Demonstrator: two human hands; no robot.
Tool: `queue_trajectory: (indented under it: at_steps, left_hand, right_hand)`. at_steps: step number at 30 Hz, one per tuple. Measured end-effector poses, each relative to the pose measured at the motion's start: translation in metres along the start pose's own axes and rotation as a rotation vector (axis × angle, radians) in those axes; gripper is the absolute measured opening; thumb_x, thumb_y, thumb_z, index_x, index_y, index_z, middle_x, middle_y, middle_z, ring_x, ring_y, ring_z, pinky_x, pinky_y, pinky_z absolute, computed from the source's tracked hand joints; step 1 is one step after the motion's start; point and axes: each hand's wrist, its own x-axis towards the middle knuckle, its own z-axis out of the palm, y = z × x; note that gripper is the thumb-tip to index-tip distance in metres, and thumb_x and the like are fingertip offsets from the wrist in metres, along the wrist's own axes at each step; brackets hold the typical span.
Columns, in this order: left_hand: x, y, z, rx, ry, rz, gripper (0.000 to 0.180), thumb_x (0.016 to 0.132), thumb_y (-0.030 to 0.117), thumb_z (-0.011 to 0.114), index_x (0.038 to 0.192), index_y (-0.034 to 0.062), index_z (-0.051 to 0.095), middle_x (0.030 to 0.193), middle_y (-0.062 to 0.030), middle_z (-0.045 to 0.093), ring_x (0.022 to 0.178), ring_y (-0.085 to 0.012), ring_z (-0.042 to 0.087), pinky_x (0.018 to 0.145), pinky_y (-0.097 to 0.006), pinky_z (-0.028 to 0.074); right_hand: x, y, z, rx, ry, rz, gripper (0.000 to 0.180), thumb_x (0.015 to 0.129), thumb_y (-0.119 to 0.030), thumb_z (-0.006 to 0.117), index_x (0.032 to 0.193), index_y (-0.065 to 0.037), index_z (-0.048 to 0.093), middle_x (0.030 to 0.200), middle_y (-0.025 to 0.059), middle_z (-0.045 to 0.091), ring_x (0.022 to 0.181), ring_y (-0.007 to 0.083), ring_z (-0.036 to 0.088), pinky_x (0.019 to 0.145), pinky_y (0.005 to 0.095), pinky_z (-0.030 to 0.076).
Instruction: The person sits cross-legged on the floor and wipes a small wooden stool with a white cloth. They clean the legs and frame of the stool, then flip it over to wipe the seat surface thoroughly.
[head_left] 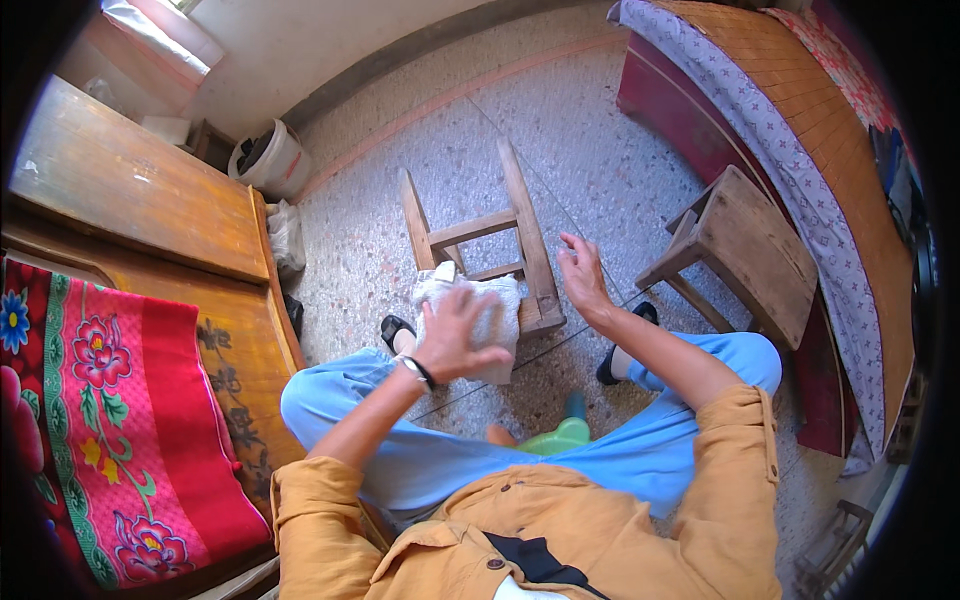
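A wooden stool (533,255) lies tipped on the floor in front of me, its legs pointing away. Over its near end hangs a white cloth (492,366), bunched at the top. My left hand (458,333) is spread above the cloth, fingers apart and slightly blurred. Whether it touches the cloth I cannot tell. To the right of the stool, my right hand (586,277) is raised with its fingers loosely extended and nothing in it. A green plastic object (560,438) with a blue end sits between my legs, partly hidden.
Another wooden stool (745,260) leans near the bed (800,110) at right. At left stands a wooden cabinet (140,180) with a red floral cloth (165,400) over it. A white bucket (285,165) and a plastic bag (287,235) are beside the cabinet.
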Motion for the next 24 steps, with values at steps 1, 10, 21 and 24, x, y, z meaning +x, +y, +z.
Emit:
queue_trajectory:
  at_steps: [1,10,21,24]
  left_hand:
    - [0.001,0.013,0.011,0.031,-0.056,0.071,0.073,0.073,0.042,0.073,0.135,0.0191,0.044,0.136,-0.0238,0.036,0.125,-0.0422,0.033,0.105,-0.05,0.026]
    - [0.032,0.028,0.044,-0.052,0.199,0.315,0.022,0.077,0.013,0.061,0.097,0.0108,0.053,0.097,-0.0094,0.048,0.094,-0.0271,0.047,0.08,-0.04,0.034]
    - [0.03,0.009,0.038,0.163,0.111,0.414,0.026,0.08,0.029,0.061,0.099,0.0121,0.053,0.094,-0.007,0.049,0.089,-0.0237,0.049,0.078,-0.04,0.037]
    - [0.001,-0.038,0.009,0.265,0.027,0.456,0.025,0.083,0.029,0.058,0.099,0.0119,0.052,0.094,-0.0068,0.049,0.092,-0.0232,0.049,0.079,-0.039,0.037]
  right_hand:
    - [0.0,0.006,0.008,0.033,0.013,-0.009,0.04,0.096,-0.029,0.043,0.127,-0.003,0.05,0.118,0.0206,0.05,0.104,0.0312,0.051,0.093,0.0384,0.041]
    - [-0.012,0.014,0.042,0.429,0.085,0.057,0.062,0.1,-0.047,0.024,0.128,0.003,0.046,0.122,0.0194,0.052,0.113,0.0281,0.049,0.099,0.0353,0.036]
    - [-0.029,0.008,0.021,0.697,-0.167,0.255,0.073,0.098,-0.056,0.018,0.133,0.003,0.041,0.124,0.0107,0.053,0.108,0.0152,0.051,0.095,0.0288,0.039]
    - [-0.02,0.004,0.024,0.284,-0.114,0.158,0.066,0.098,-0.05,0.026,0.135,0.003,0.039,0.129,0.0193,0.05,0.117,0.0284,0.049,0.099,0.0362,0.037]
